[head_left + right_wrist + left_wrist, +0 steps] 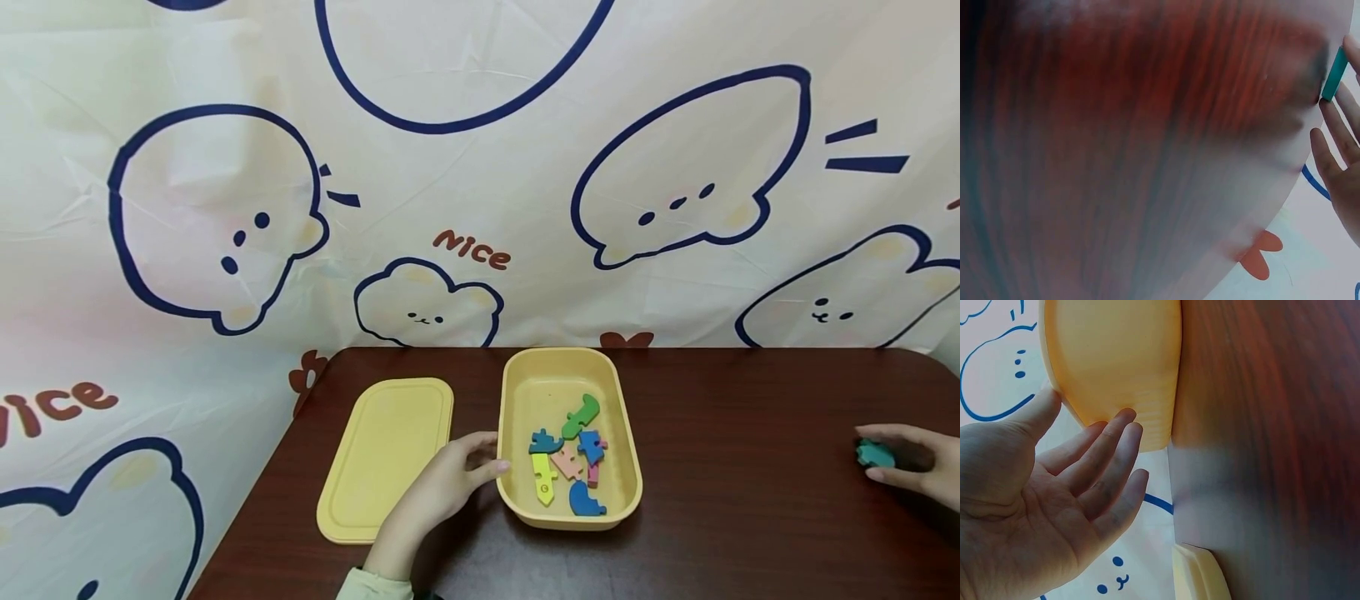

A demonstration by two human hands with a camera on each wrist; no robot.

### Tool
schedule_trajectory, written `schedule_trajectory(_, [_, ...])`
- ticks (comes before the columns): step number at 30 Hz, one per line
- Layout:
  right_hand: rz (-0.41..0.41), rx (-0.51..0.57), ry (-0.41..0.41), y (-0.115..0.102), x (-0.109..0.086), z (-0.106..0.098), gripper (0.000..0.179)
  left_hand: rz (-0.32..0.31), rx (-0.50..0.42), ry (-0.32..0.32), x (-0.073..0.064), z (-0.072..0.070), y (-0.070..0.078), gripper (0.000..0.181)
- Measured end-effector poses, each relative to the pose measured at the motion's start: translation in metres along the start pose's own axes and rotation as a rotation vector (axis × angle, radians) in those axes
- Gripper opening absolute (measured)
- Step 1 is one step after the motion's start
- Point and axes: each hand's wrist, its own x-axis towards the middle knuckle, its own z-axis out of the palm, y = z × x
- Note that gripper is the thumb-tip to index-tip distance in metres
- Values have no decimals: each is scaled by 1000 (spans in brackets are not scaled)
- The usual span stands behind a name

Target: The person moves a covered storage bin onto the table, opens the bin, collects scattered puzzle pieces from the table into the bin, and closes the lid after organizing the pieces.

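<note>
A yellow plastic box [633,467] stands on the table with several colourful puzzle pieces inside: green [581,417], yellow [543,477], pink [567,462] and blue [585,502] ones among them. My left hand [453,479] holds the box's left side, thumb at the rim and fingertips against the outer wall [1113,356]. Far to the right, my right hand [926,462] pinches a teal puzzle piece [875,453] between thumb and fingers, at or just above the table. In the right wrist view the teal piece [1335,74] shows edge-on, and part of the hand is cut off.
A yellow lid [390,458] lies flat on the dark wooden table [735,450], left of the box and beside my left forearm. Behind the table hangs a pale cloth [540,183] with cartoon drawings.
</note>
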Motion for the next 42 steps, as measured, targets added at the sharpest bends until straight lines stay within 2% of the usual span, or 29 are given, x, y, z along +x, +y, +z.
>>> schedule_trajectory(8, [51, -18, -25, -21, -1, -5, 62, 2, 2, 6, 0, 0, 1, 42])
schedule_trajectory(14, [66, 19, -38, -36, 1, -9, 60, 13, 1, 5, -1, 0, 1, 42])
schedule_trajectory(29, [0, 18, -99, -77, 12, -10, 58, 13, 7, 8, 0, 1, 1, 42])
schedule_trajectory(36, [-30, 58, -171, -101, 16, -10, 55, 16, 8, 7, -1, 1, 1, 43])
schedule_trajectory(42, [-77, 80, -153, -117, 19, -9, 54, 12, 7, 5, 0, 1, 1, 42])
